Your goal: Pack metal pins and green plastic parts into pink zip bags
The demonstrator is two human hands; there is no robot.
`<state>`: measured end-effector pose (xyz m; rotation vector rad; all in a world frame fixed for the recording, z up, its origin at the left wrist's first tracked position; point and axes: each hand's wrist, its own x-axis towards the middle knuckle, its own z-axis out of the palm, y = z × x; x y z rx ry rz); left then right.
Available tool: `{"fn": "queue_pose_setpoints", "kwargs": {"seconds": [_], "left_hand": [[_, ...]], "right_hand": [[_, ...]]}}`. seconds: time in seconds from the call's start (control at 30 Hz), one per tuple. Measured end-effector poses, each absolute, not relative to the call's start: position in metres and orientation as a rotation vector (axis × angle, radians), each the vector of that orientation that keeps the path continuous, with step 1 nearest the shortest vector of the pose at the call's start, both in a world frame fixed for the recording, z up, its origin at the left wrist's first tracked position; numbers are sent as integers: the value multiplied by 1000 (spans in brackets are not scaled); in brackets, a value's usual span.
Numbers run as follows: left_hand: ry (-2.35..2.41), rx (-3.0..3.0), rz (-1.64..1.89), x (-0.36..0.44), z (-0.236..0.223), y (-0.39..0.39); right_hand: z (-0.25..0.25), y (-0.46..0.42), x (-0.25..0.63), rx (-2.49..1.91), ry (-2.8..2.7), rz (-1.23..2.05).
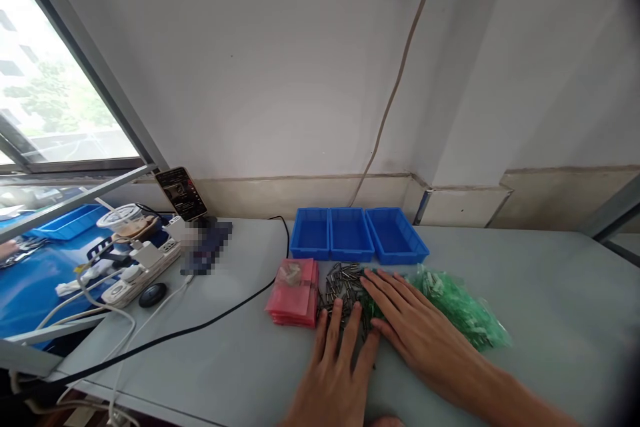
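My left hand (336,373) lies palm down at the near edge of a pile of small metal pin-like parts (341,278), its fingers spread apart. Flat across the right side of the same pile is my right hand (417,323), fingers stretched out, partly hiding the parts under it. Both hands are open, with their thumbs close together. A stack of pink plastic bags (294,297) sits just left of the pile. Beyond my right hand rests a green translucent plastic bag (465,307) with small pieces in it, partly covered by the hand.
Three blue bins (351,255) stand side by side behind the pile. A black cable (200,327) crosses the grey table (240,373). At the left are a power strip (143,273), a black mouse-like object (153,295) and a propped phone (181,193). A wall rises behind.
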<state>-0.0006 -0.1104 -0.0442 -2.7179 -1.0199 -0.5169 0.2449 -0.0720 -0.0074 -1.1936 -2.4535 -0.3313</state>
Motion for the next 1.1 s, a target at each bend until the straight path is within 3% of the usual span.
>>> {"fn": "queue_pose_setpoints", "kwargs": {"seconds": [0.23,0.7,0.87,1.1], "left_hand": [[-889,-2765,-585,0,-21,-102],[-832,-2994,-428,-40,89,-33],[-1123,-2879,-602,-56,86,13],[-1230,-2885,-818,-58,57,28]], "right_hand": [[19,-71,254,-1360,-2325,-224],[62,-43,255,-1383,-2339,-46],[63,-45,252,-1377,-2391,52],[32,-48,246,-1276,-2479,-71]]}}
